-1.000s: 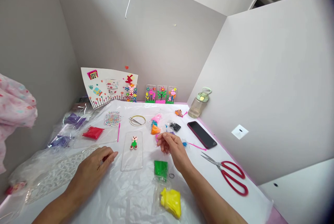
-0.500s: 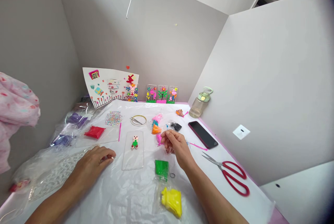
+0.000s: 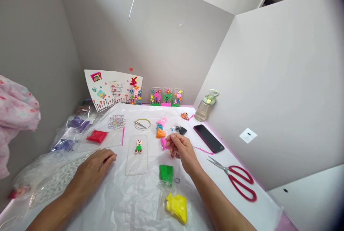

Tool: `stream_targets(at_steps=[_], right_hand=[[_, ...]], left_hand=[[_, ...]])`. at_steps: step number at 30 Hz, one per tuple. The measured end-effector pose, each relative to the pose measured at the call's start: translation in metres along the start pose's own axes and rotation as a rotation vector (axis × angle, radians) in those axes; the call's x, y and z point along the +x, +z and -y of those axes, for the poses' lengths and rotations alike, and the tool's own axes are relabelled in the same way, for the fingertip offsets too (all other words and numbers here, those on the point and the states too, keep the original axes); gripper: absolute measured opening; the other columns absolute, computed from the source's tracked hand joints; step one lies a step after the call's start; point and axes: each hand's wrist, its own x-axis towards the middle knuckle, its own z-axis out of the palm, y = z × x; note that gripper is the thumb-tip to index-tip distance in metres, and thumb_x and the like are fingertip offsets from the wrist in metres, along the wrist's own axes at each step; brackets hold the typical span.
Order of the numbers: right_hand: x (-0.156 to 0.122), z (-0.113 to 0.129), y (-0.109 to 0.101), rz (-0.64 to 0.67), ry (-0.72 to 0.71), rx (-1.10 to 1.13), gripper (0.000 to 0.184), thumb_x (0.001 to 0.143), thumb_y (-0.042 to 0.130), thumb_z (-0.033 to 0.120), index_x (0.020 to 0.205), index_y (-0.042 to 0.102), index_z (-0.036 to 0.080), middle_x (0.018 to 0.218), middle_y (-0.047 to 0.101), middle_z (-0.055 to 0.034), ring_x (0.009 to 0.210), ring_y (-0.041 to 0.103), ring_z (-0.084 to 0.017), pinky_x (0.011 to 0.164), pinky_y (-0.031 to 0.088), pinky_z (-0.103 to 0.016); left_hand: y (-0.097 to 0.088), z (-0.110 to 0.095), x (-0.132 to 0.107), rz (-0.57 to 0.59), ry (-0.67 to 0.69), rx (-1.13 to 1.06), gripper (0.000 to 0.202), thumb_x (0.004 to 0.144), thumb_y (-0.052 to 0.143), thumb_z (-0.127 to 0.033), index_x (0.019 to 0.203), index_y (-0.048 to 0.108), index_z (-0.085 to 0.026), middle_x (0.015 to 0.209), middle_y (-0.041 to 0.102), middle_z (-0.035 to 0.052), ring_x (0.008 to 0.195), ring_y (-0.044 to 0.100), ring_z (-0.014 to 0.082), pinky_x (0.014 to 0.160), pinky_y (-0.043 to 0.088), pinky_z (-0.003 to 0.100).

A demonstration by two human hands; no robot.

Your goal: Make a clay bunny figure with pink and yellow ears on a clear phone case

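My right hand (image 3: 180, 149) hovers just above the table with its fingers curled in a pinch. What they grip is hidden. It sits beside a bag of pink clay (image 3: 163, 143) and behind a bag of green clay (image 3: 166, 174). My left hand (image 3: 93, 168) lies palm down on the plastic-covered table (image 3: 126, 202), fingers stretched flat, holding nothing. Between the hands lies a clear phone case (image 3: 136, 161) with a small clay figure (image 3: 138, 146) stuck on it.
Yellow clay (image 3: 176, 206) lies near the front. Red scissors (image 3: 236, 179), a dark phone (image 3: 208, 138) and a water bottle (image 3: 204, 108) line the right edge. Red clay (image 3: 96, 136) and purple clay bags sit left. Decorated cases (image 3: 166, 97) and a decorated sheet (image 3: 113, 89) lean on the back wall.
My right hand has curled from loosely open into a pinch and shifted slightly right. My left hand has slid a little left and back toward me.
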Motion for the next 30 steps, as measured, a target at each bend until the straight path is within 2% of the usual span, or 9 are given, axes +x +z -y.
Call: stream_targets(at_steps=[4,12,20,25,28,30], right_hand=[[-0.001,0.000,0.002,0.003,0.006,-0.007,0.038,0.087,0.063,0.055,0.079,0.068,0.018,0.060,0.058,0.0013,0.046,0.041,-0.008,0.042,0.031,-0.021],[0.000,-0.001,0.001,0.018,-0.001,-0.009,0.038,0.087,0.064,0.053,0.079,0.069,0.017,0.065,0.061,-0.0004,0.048,0.043,-0.008,0.043,0.030,-0.020],[0.005,0.001,-0.009,-0.035,-0.073,-0.005,0.039,0.085,0.065,0.055,0.081,0.069,0.017,0.069,0.062,-0.0013,0.051,0.047,-0.010,0.045,0.035,-0.023],[0.009,0.010,-0.024,-0.156,-0.168,-0.016,0.022,0.085,0.064,0.040,0.092,0.066,0.019,0.075,0.065,-0.0004,0.055,0.048,-0.011,0.053,0.038,-0.025],[0.010,0.017,-0.033,-0.209,-0.215,-0.056,0.008,0.079,0.058,0.027,0.078,0.062,0.020,0.075,0.064,-0.0007,0.056,0.046,-0.010,0.056,0.038,-0.025],[0.009,0.021,-0.036,-0.195,-0.225,-0.101,0.008,0.073,0.055,0.021,0.066,0.059,0.019,0.072,0.063,-0.0009,0.056,0.046,-0.011,0.056,0.037,-0.026]], left_hand=[[-0.002,-0.003,-0.001,-0.025,-0.005,-0.002,0.039,0.098,0.040,-0.052,0.080,0.062,-0.025,0.085,0.070,0.0022,0.083,0.065,0.0241,0.075,0.047,0.033],[-0.001,-0.004,-0.002,-0.020,0.045,-0.030,0.020,0.094,0.051,-0.041,0.091,0.066,-0.028,0.095,0.070,0.0000,0.092,0.066,0.0226,0.080,0.049,0.031],[0.001,-0.002,-0.003,-0.042,0.019,-0.061,0.025,0.095,0.051,-0.047,0.097,0.067,-0.029,0.102,0.073,0.0009,0.093,0.069,0.0231,0.078,0.053,0.030],[0.003,-0.001,-0.003,-0.073,0.018,-0.106,0.028,0.094,0.050,-0.050,0.103,0.069,-0.030,0.111,0.073,0.0007,0.102,0.069,0.0241,0.087,0.053,0.031],[0.003,-0.005,-0.004,-0.077,0.038,-0.131,0.028,0.094,0.051,-0.050,0.100,0.069,-0.030,0.107,0.073,0.0011,0.104,0.068,0.0241,0.090,0.052,0.031],[0.002,-0.010,-0.005,-0.070,0.042,-0.145,0.028,0.094,0.052,-0.051,0.098,0.069,-0.029,0.104,0.073,0.0008,0.101,0.068,0.0233,0.087,0.052,0.030]])
